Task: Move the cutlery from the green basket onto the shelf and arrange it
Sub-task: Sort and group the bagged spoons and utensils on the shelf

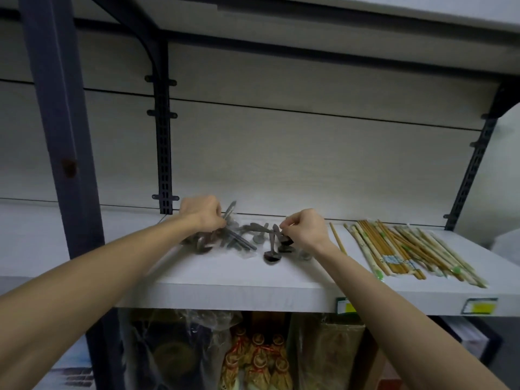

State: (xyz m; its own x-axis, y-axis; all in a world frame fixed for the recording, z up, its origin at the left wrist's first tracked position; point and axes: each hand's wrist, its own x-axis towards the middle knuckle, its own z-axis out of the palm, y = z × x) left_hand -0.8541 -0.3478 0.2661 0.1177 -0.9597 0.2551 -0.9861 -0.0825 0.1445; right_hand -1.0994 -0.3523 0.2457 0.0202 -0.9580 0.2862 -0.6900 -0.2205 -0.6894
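Observation:
A loose pile of dark wrapped spoons [247, 237] lies on the white shelf [239, 294], between my two hands. My left hand [202, 213] is at the pile's left end, its fingers curled round the handles of a few pieces that stick up toward the back wall. My right hand [305, 228] is at the pile's right end and pinches a dark spoon by its handle. One spoon [272, 256] lies apart nearer the shelf's front edge. The green basket is out of view.
Several wrapped wooden chopsticks [405, 251] lie fanned out on the shelf's right part, with a single stick [337, 240] beside my right wrist. A dark slotted upright [164, 153] stands behind my left hand. Plastic-wrapped goods [253, 358] fill the shelf below.

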